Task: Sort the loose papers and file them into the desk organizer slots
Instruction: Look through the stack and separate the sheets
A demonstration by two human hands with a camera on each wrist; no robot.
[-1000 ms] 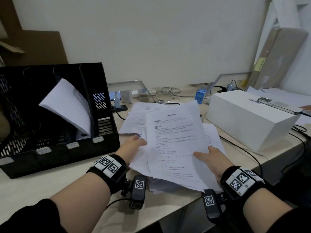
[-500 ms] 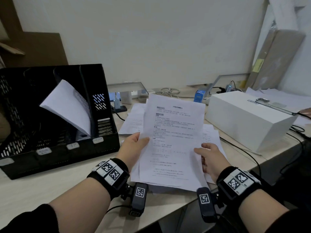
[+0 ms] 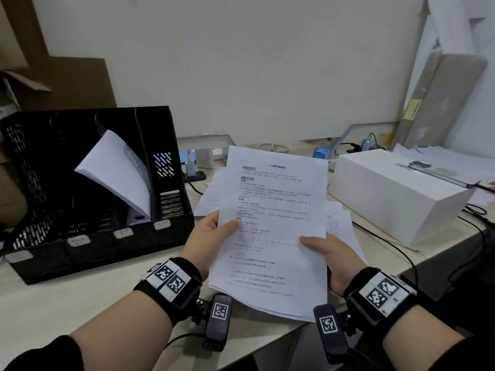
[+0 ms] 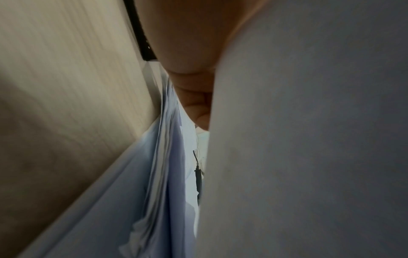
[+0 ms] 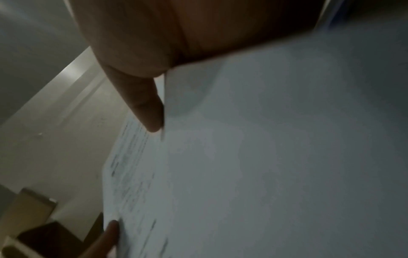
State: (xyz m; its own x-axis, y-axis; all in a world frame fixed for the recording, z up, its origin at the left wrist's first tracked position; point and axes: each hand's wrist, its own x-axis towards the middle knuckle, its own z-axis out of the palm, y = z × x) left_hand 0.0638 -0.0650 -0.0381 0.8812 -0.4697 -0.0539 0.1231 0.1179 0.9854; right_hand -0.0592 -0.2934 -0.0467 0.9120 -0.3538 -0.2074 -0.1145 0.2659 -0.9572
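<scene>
**A:** Papers status? Where's the printed sheet (image 3: pixel 276 226)?

**B:** Off the desk (image 3: pixel 67 298), tilted up toward the head camera, printed side facing the person. Both hands on it. Left hand (image 3: pixel 211 239) pinches the left edge, thumb on the front face, fingers behind. Right hand (image 3: pixel 329 253) pinches the right edge the same way, thumb on top of the text.

**A:** Single sheet or several?

**B:** Cannot tell from the head view. Left wrist view shows one sheet (image 4: pixel 309 139) against the palm, and the layered edges of a separate stack (image 4: pixel 163 174) beside it, apart from the held one.

**A:** Rest of the loose papers?

**B:** Loose pile (image 3: pixel 340 223) lies flat on the desk under and behind the held sheet, edges sticking out on both sides.

**A:** Organizer?

**B:** Black desk organizer (image 3: pixel 80 245) sits left of the hands, well apart from the held sheet. Slots upright, small labels along the front lip. Filed paper (image 3: pixel 117 172) already leans in the second slot from the right, its top corner curling forward. Other slots are too dark to read.

**A:** Anything else near?

**B:** White box (image 3: pixel 396 199) to the right, a phone (image 3: pixel 439 172) lying on top of it. Cables behind. Right wrist view is blurred, shows only a finger (image 5: pixel 143 104) against paper.
</scene>
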